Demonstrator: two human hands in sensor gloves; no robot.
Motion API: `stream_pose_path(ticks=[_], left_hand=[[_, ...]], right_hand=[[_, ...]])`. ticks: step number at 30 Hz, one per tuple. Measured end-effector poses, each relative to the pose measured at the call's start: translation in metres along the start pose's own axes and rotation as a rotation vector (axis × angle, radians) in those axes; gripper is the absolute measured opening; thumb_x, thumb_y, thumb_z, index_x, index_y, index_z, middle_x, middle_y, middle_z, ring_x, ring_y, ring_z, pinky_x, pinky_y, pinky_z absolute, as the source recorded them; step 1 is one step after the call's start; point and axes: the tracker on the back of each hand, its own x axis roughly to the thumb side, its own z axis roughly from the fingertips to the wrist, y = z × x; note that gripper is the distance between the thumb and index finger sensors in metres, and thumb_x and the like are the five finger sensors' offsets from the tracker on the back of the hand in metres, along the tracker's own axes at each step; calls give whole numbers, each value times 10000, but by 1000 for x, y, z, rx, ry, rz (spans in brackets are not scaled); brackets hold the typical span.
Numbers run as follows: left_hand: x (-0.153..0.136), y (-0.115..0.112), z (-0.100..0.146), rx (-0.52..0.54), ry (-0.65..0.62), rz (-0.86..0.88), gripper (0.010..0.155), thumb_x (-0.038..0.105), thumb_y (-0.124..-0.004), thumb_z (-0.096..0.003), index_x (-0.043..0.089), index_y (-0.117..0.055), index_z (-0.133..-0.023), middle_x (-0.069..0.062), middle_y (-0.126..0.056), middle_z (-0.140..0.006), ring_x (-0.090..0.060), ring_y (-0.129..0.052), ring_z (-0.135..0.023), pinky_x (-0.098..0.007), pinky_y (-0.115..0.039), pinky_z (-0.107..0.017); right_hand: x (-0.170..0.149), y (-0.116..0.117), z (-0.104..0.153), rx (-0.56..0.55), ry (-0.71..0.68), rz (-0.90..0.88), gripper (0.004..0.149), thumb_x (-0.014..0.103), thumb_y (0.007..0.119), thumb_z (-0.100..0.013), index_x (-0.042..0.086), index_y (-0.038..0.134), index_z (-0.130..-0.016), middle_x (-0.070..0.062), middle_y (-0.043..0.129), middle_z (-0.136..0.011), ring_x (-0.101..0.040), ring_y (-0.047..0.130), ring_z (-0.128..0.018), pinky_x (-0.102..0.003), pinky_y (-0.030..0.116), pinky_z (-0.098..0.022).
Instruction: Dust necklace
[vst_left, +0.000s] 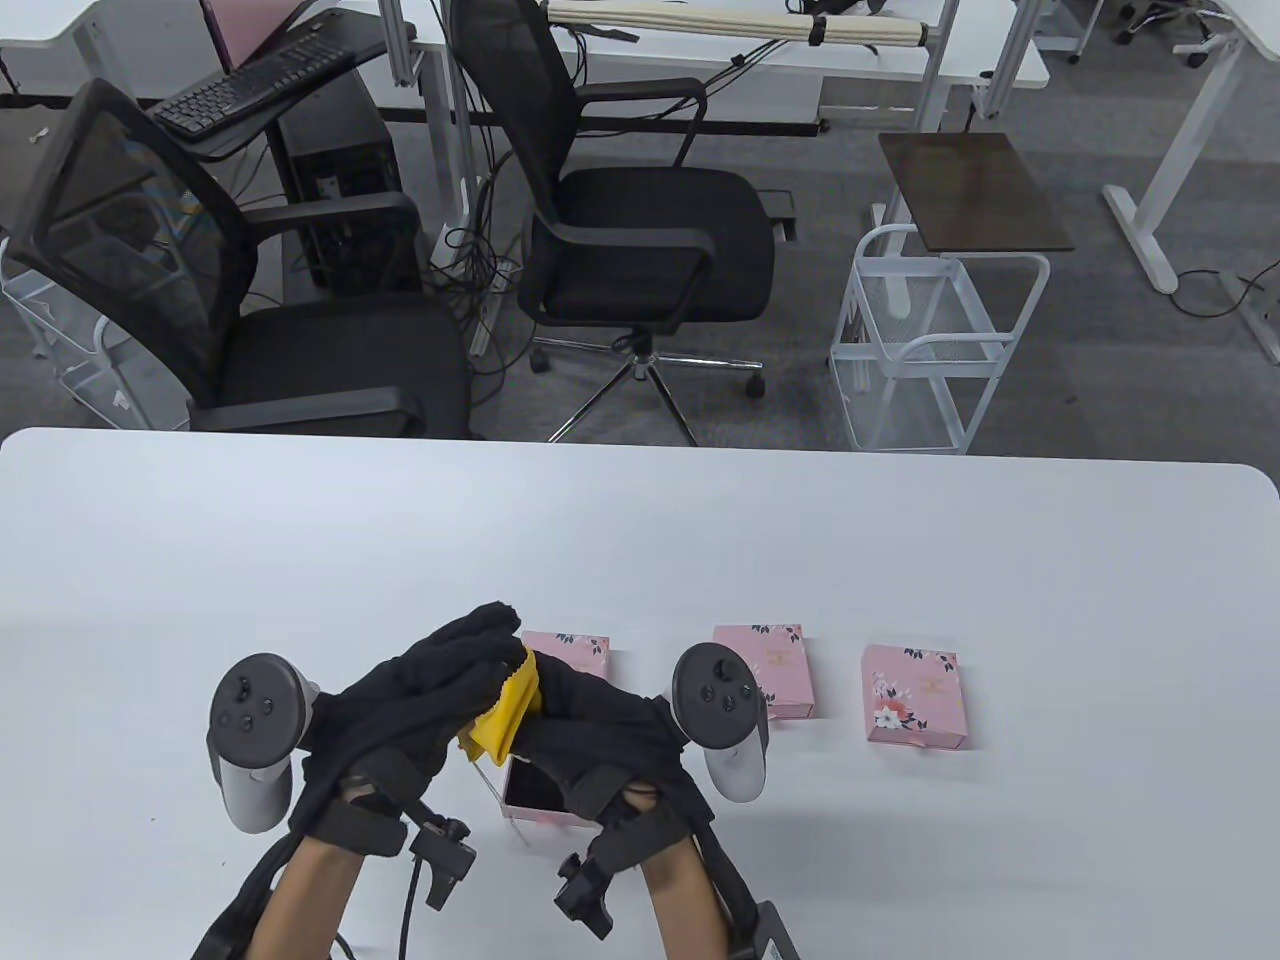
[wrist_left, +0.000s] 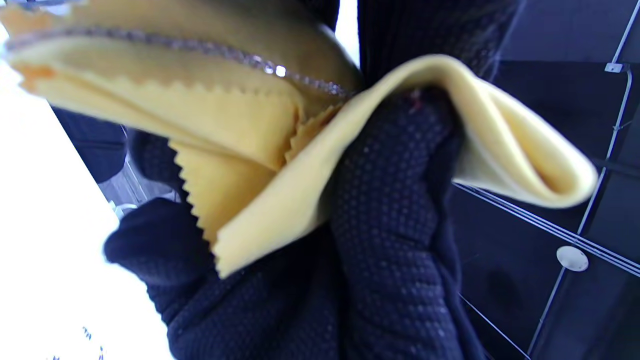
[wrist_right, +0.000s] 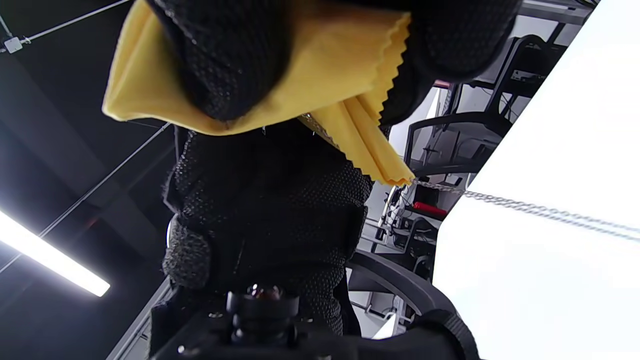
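Note:
A yellow cloth (vst_left: 505, 705) with a zigzag edge is pressed between my two black-gloved hands, just above the table. My left hand (vst_left: 440, 690) lies against it from the left with its fingers stretched out. My right hand (vst_left: 590, 720) pinches it from the right. In the left wrist view a thin silver necklace chain (wrist_left: 225, 50) runs across the cloth (wrist_left: 260, 130). In the right wrist view the chain (wrist_right: 520, 205) comes out of the folded cloth (wrist_right: 345, 80) and hangs free. An open pink box (vst_left: 535, 795) sits under my hands.
Three closed pink floral boxes lie on the white table (vst_left: 900, 560): one behind my hands (vst_left: 575, 650), one in the middle (vst_left: 765, 665), one at the right (vst_left: 915, 695). Office chairs (vst_left: 640, 230) and a white wire cart (vst_left: 930, 350) stand beyond the far edge.

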Motion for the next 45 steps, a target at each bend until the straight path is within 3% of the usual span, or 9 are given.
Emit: stream_pose_path(ticks=[7,14,19,26,30,37,43,45], left_hand=[[-1,2,-3,-84,3,67,350,473,-893,-543,336,-913,-865,-99,-739,-1141,-420,-637,-1017,-583,-640,-699],[3,5,0,11,-23,3,343,462,-900,-537,324,-932,-850,-83,-819,-1086,-396,-716,-981,-562,-680,-681],[6,8,2,63,-35,-39,338,450,-906,-532,315,-938,-841,-66,-866,-1047,-375,-765,-955,-549,-706,-668],[7,8,3,84,-54,-76,337,441,-911,-528,311,-942,-837,-45,-915,-1003,-354,-805,-931,-539,-728,-656],[7,10,4,110,-64,-92,336,443,-911,-527,311,-944,-834,-39,-920,-996,-349,-812,-926,-535,-734,-653],[7,10,5,128,-68,-105,336,437,-915,-525,304,-946,-832,-36,-922,-993,-343,-813,-925,-531,-735,-652],[8,13,7,145,-73,-100,337,436,-915,-524,299,-949,-831,-27,-933,-980,-333,-826,-912,-519,-746,-643],[8,14,7,154,-75,-118,336,439,-912,-526,303,-946,-832,-26,-932,-980,-329,-826,-914,-517,-746,-644]], right_hand=[[-3,5,-2,6,-7,-71,438,248,806,-615,81,726,-1012,-246,796,-997,-500,796,-806,-567,691,-604],[1,4,-1,-38,-11,-3,402,264,803,-626,74,749,-976,-234,844,-936,-471,840,-757,-552,720,-584],[8,3,3,-146,-8,176,405,346,817,-613,89,791,-925,-208,905,-851,-434,892,-677,-530,755,-545],[11,5,4,-173,-14,204,379,249,808,-623,113,765,-974,-193,917,-828,-410,900,-652,-518,760,-541],[10,5,5,-193,14,236,389,350,834,-607,123,799,-920,-153,936,-783,-399,903,-633,-522,757,-542],[13,7,5,-206,6,295,371,262,818,-619,148,772,-969,-176,910,-841,-415,881,-673,-533,742,-558],[12,9,5,-222,21,328,378,366,832,-612,146,805,-917,-157,911,-828,-421,874,-678,-541,733,-565],[14,10,5,-211,12,346,360,327,819,-618,155,800,-934,-168,902,-851,-427,869,-691,-545,729,-569]])
